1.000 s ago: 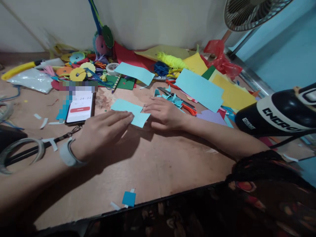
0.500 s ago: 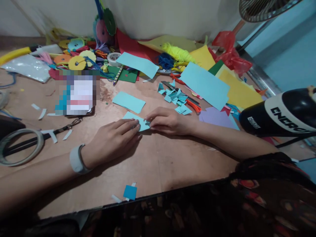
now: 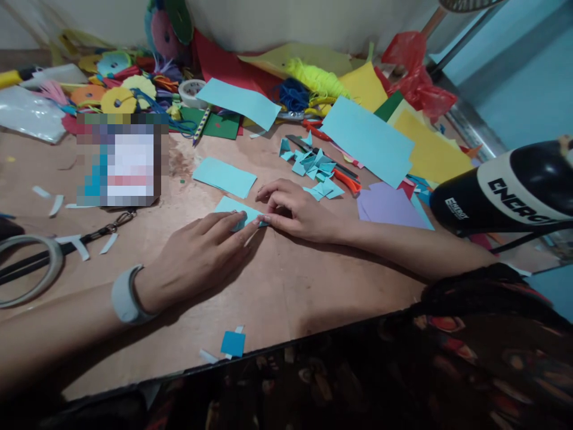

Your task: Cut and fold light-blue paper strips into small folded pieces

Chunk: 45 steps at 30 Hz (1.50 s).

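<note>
A small light-blue paper piece [image 3: 227, 205] lies on the table between my hands. My left hand [image 3: 201, 242] rests on it palm down, the fingers stretched out and pressing its near side. At the paper's right end, my right hand [image 3: 295, 212] has curled fingers, with the thumb tip touching the end and meeting a left fingertip. Part of the paper is covered by the fingers. Just beyond it lies a stack of light-blue paper rectangles [image 3: 224, 178]. Small folded light-blue paper pieces [image 3: 313, 162] are heaped past my right hand.
An orange-handled cutter [image 3: 347, 181] lies by the folded pieces. Larger blue sheets [image 3: 367, 140], purple paper [image 3: 394, 206] and a black tumbler [image 3: 501, 191] are on the right. A tape roll [image 3: 56, 263], lanyard and blurred phone-like object [image 3: 134, 167] are on the left. Yarn and craft discs line the wall.
The camera view has shifted slightly. My right index finger has lifted and arched away from the paper's end, while a left finger has reached toward the right thumb.
</note>
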{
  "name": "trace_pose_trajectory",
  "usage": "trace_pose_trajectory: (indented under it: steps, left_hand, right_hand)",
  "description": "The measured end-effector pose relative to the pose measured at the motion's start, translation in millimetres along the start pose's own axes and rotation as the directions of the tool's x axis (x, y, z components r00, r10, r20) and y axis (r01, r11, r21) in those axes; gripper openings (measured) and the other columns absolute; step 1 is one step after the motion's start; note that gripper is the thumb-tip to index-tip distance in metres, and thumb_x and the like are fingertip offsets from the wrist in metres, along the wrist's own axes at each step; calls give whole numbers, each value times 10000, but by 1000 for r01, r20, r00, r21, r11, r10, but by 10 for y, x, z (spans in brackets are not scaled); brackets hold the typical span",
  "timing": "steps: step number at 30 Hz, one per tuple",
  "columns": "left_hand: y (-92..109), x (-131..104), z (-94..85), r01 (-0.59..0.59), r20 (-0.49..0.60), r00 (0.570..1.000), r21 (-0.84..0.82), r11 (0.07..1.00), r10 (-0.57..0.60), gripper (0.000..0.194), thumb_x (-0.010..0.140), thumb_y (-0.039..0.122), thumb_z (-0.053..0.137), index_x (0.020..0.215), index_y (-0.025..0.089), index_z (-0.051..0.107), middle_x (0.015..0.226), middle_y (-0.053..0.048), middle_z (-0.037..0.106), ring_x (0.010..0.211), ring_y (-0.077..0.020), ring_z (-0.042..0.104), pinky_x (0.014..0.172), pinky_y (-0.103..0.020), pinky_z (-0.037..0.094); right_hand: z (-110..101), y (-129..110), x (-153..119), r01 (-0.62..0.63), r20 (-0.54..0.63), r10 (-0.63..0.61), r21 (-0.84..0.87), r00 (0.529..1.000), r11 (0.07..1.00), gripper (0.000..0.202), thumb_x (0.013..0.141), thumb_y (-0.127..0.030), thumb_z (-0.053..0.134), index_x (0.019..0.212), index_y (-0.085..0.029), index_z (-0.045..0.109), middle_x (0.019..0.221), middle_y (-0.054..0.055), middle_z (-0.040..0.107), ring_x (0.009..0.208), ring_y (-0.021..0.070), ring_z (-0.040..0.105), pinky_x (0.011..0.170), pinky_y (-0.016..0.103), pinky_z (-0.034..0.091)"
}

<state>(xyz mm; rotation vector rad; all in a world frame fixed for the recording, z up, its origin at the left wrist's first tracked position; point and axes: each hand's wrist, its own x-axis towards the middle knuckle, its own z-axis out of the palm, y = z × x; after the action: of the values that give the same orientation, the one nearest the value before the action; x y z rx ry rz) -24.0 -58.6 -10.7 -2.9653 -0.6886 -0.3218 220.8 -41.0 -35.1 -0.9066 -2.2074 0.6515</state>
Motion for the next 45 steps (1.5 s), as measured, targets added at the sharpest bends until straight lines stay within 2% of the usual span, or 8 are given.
trace_pose_trajectory:
  steps: [3, 6, 10, 15, 18, 23, 35, 45]
  left_hand:
    - [21, -4, 0, 6, 29, 1000, 23, 1000, -6, 473, 968, 334, 531, 1403, 162, 462, 1281, -175, 632, 1122, -324, 633, 909, -464, 555]
    - [51, 1, 2, 0, -6, 1000, 70, 998, 1, 500, 964, 410, 532, 1372, 123, 489, 1259, -191, 635, 1108, -328, 634, 897, -451, 558]
    - [67, 13, -10, -17, -27, 999, 109, 994, 20, 462, 960, 416, 543, 1286, 88, 549, 1218, -196, 646, 1077, -319, 643, 888, -429, 558]
    - [67, 11, -33, -18, -30, 999, 102, 995, 22, 448, 956, 400, 557, 1264, 75, 564, 1235, -210, 635, 1087, -326, 638, 886, -434, 556]
    - [69, 5, -31, -17, -31, 999, 102, 995, 20, 448, 955, 400, 561, 1265, 76, 567, 1236, -206, 638, 1090, -326, 637, 887, -436, 555]
    - [58, -7, -14, -21, -29, 999, 107, 994, 24, 458, 951, 410, 568, 1260, 72, 573, 1261, -208, 630, 1110, -330, 632, 900, -442, 548]
    - [60, 25, -26, -5, 9, 1000, 76, 997, 4, 443, 949, 403, 568, 1282, 111, 565, 1283, -197, 622, 1108, -330, 620, 860, -438, 535]
    - [46, 29, -35, -14, 27, 1000, 78, 997, 12, 420, 949, 385, 565, 1266, 109, 572, 1286, -210, 620, 1119, -338, 617, 860, -447, 535]
  right_hand:
    - [3, 0, 5, -6, -8, 6, -2, 1000, 1000, 163, 942, -251, 548, 793, -184, 545, 1117, 133, 631, 1064, 224, 589, 933, 418, 488]
    - [12, -6, 18, -5, -17, 5, -13, 1000, 1000, 181, 953, -259, 533, 790, -181, 541, 1097, 137, 636, 1046, 225, 592, 924, 414, 488]
    - [13, -16, 26, -7, -14, 6, -43, 1000, 999, 207, 968, -297, 519, 802, -179, 555, 1082, 129, 642, 1030, 221, 601, 915, 407, 495]
    - [-16, -45, -89, 48, -30, -56, -219, 998, 975, 248, 984, -359, 495, 1019, -163, 642, 1211, 151, 631, 1168, 251, 571, 1007, 475, 455]
    - [-29, -67, -217, 146, 52, -136, -364, 989, 920, 382, 969, -461, 505, 1197, -181, 629, 1343, 158, 587, 1247, 274, 540, 1101, 561, 355]
    - [-53, -100, -358, 218, 170, -152, -490, 974, 844, 537, 965, -539, 476, 1332, -157, 567, 1441, 198, 518, 1324, 285, 498, 1137, 567, 314]
    - [-35, -78, -345, 193, 205, -105, -479, 973, 856, 662, 945, -616, 448, 1386, -129, 524, 1447, 215, 506, 1338, 316, 472, 1119, 577, 342]
    - [-44, -163, -370, 223, 191, -141, -524, 971, 822, 685, 940, -634, 439, 1382, -118, 519, 1490, 214, 458, 1407, 328, 398, 1144, 569, 319]
